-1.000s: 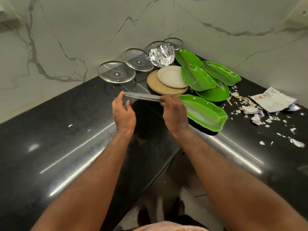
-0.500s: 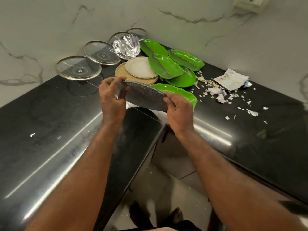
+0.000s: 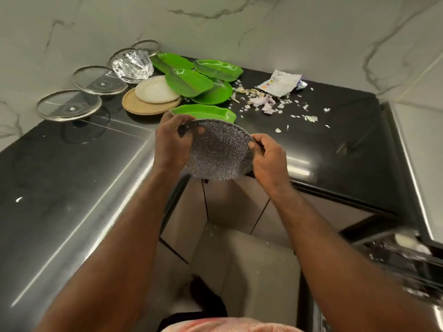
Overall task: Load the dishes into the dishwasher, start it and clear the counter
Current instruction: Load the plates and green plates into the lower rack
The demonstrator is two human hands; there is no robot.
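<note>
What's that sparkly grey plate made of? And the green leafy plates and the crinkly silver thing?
The speckled plate looks like granite-patterned melamine or coated metal, matte with pale flecks; hard to tell which. The green plates seem glossy moulded plastic, with bright highlights and leaf veins. The crinkly silver thing is most likely aluminium foil: creased, mirror-shiny.

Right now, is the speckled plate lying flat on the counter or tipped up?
Tipped up, off the counter: left hand and right hand grip the speckled plate by opposite edges, surface tilted toward the camera.
</note>
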